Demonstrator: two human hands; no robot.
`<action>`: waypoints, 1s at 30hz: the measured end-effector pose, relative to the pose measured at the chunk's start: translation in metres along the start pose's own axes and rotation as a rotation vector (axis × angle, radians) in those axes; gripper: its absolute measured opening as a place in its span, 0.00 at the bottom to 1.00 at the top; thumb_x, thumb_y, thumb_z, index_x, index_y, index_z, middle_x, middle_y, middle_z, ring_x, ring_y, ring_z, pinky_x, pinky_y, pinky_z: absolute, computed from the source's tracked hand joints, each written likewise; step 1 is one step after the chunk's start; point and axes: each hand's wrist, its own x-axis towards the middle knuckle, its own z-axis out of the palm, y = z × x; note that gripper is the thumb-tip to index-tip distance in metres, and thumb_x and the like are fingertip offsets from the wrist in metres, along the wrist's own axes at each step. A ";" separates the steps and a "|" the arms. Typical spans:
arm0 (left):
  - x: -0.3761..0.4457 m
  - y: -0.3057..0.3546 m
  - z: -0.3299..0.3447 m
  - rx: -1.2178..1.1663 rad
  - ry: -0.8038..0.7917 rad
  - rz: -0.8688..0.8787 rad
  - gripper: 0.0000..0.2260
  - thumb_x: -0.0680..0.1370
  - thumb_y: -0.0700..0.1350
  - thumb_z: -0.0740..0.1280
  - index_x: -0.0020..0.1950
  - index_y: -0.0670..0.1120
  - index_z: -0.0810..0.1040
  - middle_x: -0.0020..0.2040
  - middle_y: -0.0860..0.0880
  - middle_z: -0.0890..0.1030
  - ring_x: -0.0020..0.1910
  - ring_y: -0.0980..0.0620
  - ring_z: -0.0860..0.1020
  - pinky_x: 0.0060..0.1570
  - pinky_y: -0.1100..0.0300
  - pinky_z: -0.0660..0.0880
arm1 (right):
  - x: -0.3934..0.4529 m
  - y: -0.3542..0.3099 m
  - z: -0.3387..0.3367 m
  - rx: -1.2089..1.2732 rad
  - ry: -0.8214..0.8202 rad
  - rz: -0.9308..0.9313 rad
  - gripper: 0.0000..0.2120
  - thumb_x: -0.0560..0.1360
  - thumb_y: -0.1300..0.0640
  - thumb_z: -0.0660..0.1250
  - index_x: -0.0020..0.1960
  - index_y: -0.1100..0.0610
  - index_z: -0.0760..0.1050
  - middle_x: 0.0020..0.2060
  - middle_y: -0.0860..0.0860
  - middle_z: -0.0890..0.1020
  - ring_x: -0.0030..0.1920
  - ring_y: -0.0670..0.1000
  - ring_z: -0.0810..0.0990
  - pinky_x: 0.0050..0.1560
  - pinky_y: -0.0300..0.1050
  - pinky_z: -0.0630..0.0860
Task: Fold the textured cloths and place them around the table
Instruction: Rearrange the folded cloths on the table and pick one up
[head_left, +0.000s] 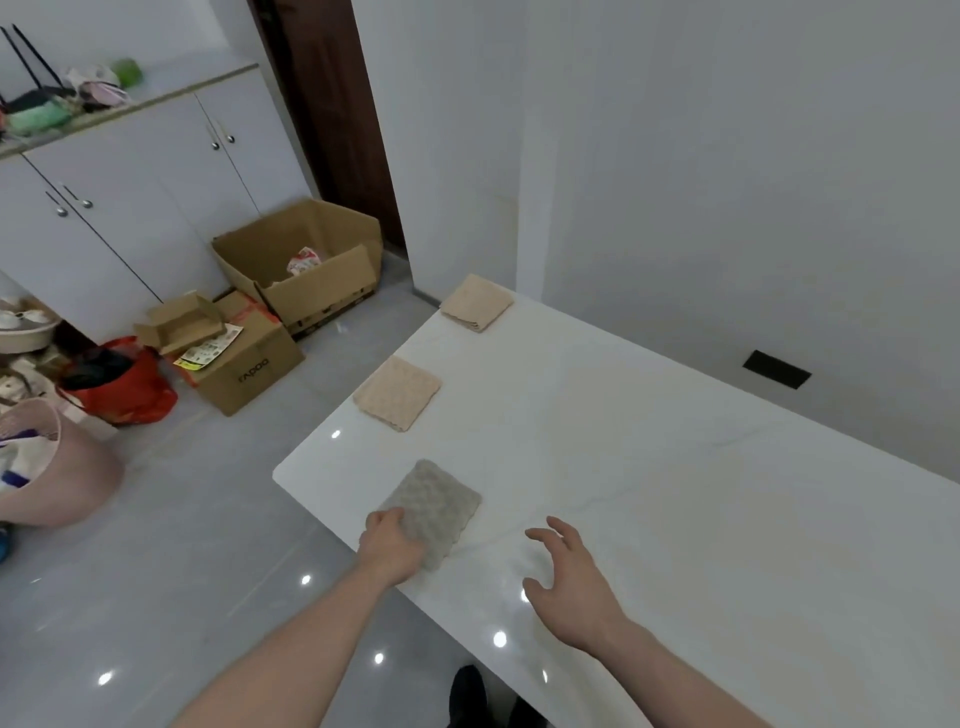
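Note:
Three folded textured cloths lie in a row along the left edge of the white marble table (675, 493). A grey cloth (439, 506) is nearest, a beige cloth (397, 392) sits in the middle, and another beige cloth (477, 303) lies at the far corner. My left hand (389, 545) grips the near left corner of the grey cloth at the table's edge. Over the bare tabletop to the right of that cloth hovers my right hand (566, 577), fingers spread, holding nothing.
Left of the table on the grey tile floor stand cardboard boxes (306, 265), a red bag (124, 384) and a pink basket (57, 467). White cabinets (130, 208) line the far wall. A black socket plate (776, 369) sits low on the right wall.

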 end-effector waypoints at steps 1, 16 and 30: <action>0.011 0.000 0.000 -0.005 -0.004 -0.022 0.31 0.73 0.49 0.66 0.76 0.49 0.65 0.72 0.45 0.65 0.67 0.40 0.72 0.64 0.52 0.73 | 0.006 -0.003 0.002 -0.001 -0.003 0.008 0.28 0.77 0.51 0.64 0.76 0.44 0.64 0.80 0.40 0.52 0.72 0.46 0.68 0.64 0.41 0.71; 0.042 -0.012 -0.013 -0.084 0.153 0.419 0.05 0.75 0.47 0.68 0.46 0.58 0.79 0.44 0.62 0.79 0.46 0.61 0.77 0.47 0.62 0.77 | 0.071 -0.049 0.051 0.309 0.011 0.277 0.18 0.79 0.54 0.67 0.68 0.45 0.72 0.69 0.43 0.71 0.57 0.44 0.77 0.54 0.36 0.73; 0.067 -0.009 -0.061 0.011 -0.480 0.936 0.06 0.72 0.50 0.70 0.48 0.54 0.79 0.59 0.64 0.80 0.61 0.63 0.76 0.63 0.62 0.72 | 0.140 -0.102 0.077 0.982 0.098 0.678 0.06 0.76 0.57 0.69 0.47 0.59 0.83 0.39 0.54 0.82 0.40 0.51 0.79 0.44 0.46 0.77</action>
